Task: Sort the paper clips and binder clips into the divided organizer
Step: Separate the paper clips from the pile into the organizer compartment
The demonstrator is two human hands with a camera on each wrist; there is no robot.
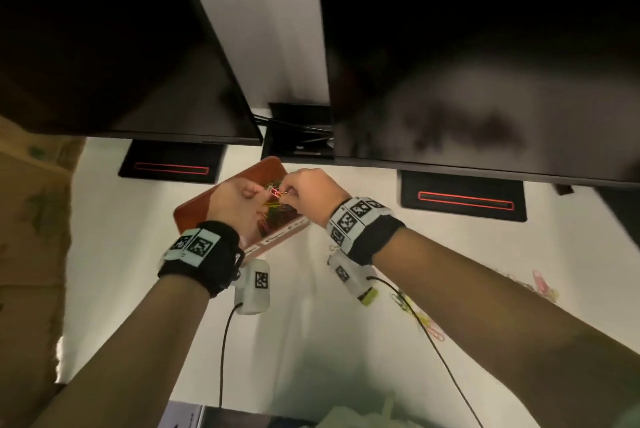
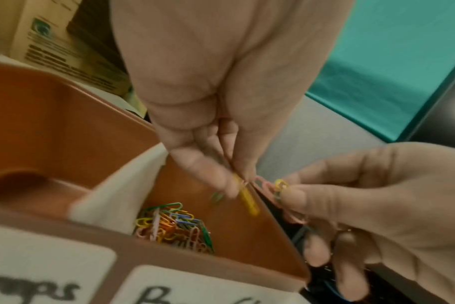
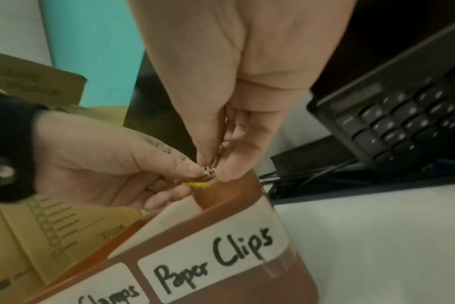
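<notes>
Both your hands pinch tangled paper clips (image 2: 278,188) together over the organizer (image 1: 221,195): left hand (image 1: 235,200), right hand (image 1: 308,190). Clip pile (image 2: 174,224) sits below them in the "Paper Clips" compartment.

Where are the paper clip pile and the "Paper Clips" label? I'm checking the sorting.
paper clip pile (image 2: 173,224): left wrist view, middle of the heap.
"Paper Clips" label (image 3: 213,261): right wrist view, centre of the white sticker.

Both hands meet above the brown organizer (image 1: 194,216), the left hand (image 1: 235,200) and right hand (image 1: 311,193) pinching tangled coloured paper clips (image 1: 275,193). More loose clips (image 1: 426,318) lie on the white desk (image 1: 346,323) under the right forearm.
</notes>
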